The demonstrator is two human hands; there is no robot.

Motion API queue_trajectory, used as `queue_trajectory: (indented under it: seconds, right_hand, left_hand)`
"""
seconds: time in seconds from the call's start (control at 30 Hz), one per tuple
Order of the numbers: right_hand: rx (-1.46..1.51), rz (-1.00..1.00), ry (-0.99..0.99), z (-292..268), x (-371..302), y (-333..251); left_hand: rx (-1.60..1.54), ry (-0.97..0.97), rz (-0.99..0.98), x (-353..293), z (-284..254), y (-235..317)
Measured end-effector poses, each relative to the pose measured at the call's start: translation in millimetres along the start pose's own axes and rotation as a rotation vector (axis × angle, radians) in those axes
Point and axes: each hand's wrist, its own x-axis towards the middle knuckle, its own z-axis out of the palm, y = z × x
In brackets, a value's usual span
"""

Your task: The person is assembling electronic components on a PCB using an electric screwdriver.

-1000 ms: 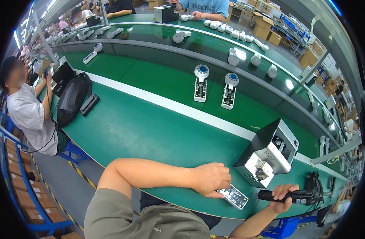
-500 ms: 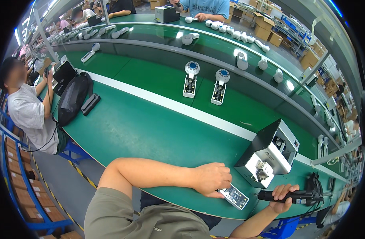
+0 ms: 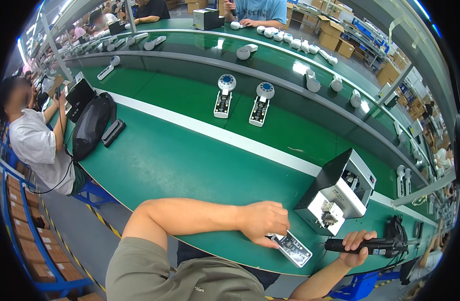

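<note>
My left hand [image 3: 264, 220] reaches across the near edge of the green bench and is closed over the upper end of a white handheld device [image 3: 296, 252]. The device's long handle lies open, showing a dark circuit board, and slants toward the near right; its head end is hidden under my hand. My right hand [image 3: 357, 247] is wrapped round a black electric screwdriver [image 3: 378, 247], held nearly level with its tip pointing left at the device, a short gap away. Just beyond both hands stands a black and silver screw feeder [image 3: 335, 193].
Past a white strip [image 3: 205, 131], a green conveyor [image 3: 179, 98] carries two opened devices with round blue-centred heads [image 3: 226, 82]. A farther belt holds several white devices. A dark bag [image 3: 93, 125] and a small black case [image 3: 113, 132] lie left, near a seated co-worker [image 3: 37, 128].
The devices on the near conveyor have shifted left, and those on the farther belt right. My left hand and its device have moved slightly left; my right hand stays about still.
</note>
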Motion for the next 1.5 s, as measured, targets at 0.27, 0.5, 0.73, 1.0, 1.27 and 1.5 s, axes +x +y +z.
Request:
queue_trajectory:
  seconds: [0.27, 0.5, 0.73, 1.0, 1.27, 1.5]
  right_hand:
    - [-0.004, -0.025, -0.013, -6.4, 1.2, -3.0]
    - [0.024, -0.031, -0.015, -12.1, 0.3, -3.2]
    - [0.026, -0.027, -0.014, -22.6, 3.9, -4.2]
    - [0.045, 0.0, -0.041, -35.4, 7.6, -4.3]
    - [-0.014, 0.036, 0.049, -89.4, 0.7, 0.9]
    - [0.34, 0.132, -0.438, -167.0, 22.0, 19.5]
  left_hand:
    - [0.438, 0.692, -0.143, 33.1, -76.7, -45.7]
    - [0.897, 0.267, -0.419, 54.0, -71.1, -166.3]
    - [0.983, 0.235, -0.536, 52.7, -45.3, -196.0]
    - [0.724, 0.279, -0.502, 70.8, -41.1, -168.3]
    - [0.552, 0.088, -0.733, 86.8, 22.1, -172.9]
    - [0.535, 0.062, -0.748, 95.0, 28.7, -187.7]
